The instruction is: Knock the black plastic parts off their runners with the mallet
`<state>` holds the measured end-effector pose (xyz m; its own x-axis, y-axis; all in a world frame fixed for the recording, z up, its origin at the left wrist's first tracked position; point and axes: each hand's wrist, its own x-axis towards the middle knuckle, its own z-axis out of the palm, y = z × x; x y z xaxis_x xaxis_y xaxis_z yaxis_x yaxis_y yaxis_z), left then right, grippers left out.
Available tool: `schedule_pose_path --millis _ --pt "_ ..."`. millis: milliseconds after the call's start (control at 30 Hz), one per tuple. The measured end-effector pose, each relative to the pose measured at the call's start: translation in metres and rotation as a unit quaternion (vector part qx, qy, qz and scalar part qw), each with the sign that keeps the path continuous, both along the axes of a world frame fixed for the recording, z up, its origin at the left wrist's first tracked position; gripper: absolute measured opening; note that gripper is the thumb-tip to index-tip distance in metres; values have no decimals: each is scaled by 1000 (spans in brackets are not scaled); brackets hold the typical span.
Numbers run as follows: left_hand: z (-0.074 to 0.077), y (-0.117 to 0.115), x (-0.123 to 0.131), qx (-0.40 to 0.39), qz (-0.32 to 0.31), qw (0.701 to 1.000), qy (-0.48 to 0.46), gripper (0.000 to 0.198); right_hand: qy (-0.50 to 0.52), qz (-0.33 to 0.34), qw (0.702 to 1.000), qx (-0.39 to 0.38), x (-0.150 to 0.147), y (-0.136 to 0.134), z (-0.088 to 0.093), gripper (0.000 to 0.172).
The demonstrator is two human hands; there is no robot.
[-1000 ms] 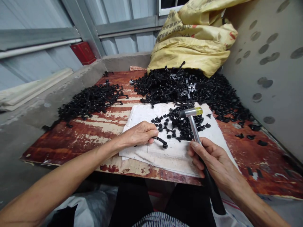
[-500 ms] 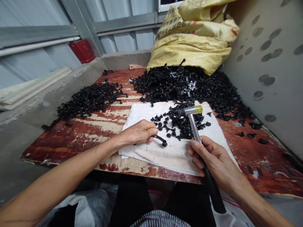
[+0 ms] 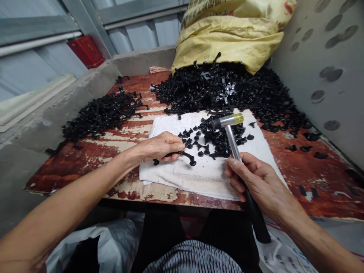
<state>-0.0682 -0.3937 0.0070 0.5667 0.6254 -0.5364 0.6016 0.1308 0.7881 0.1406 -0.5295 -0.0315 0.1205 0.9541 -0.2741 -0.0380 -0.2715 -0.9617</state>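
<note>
My left hand [image 3: 162,147] is closed around a black strap-like part [image 3: 187,154] with a round foot at each end, held just above a folded white cloth [image 3: 182,176]. In my right hand [image 3: 251,174] is a small mallet [image 3: 233,142], gripped where the metal shaft meets the black handle. Its head has one black face and one yellow face, and it hangs over a heap of small black knob-like pieces [image 3: 220,144] on the cloth. Several such pieces lie loose between the heap and my left hand.
A yellow woven sack [image 3: 227,41] spills a large pile of black parts [image 3: 196,91] at the back. Another pile of black strap parts [image 3: 99,117] lies on the left of the worn red board [image 3: 122,167]. A low concrete ledge and a spotted panel [image 3: 318,76] flank the board.
The view has tilted down slightly, so the scene sits higher. The strap part in my left hand has turned a little, and its near-left end now shows. My right hand keeps the mallet.
</note>
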Motion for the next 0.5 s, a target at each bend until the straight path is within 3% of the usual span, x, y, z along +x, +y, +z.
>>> schedule_pose_path --millis 333,500 --pt "1 -5 4 55 -11 998 33 21 -12 15 1000 11 3 -1 -4 37" --pt "0 -14 9 107 -16 993 49 29 -131 39 989 51 7 0 0 32"
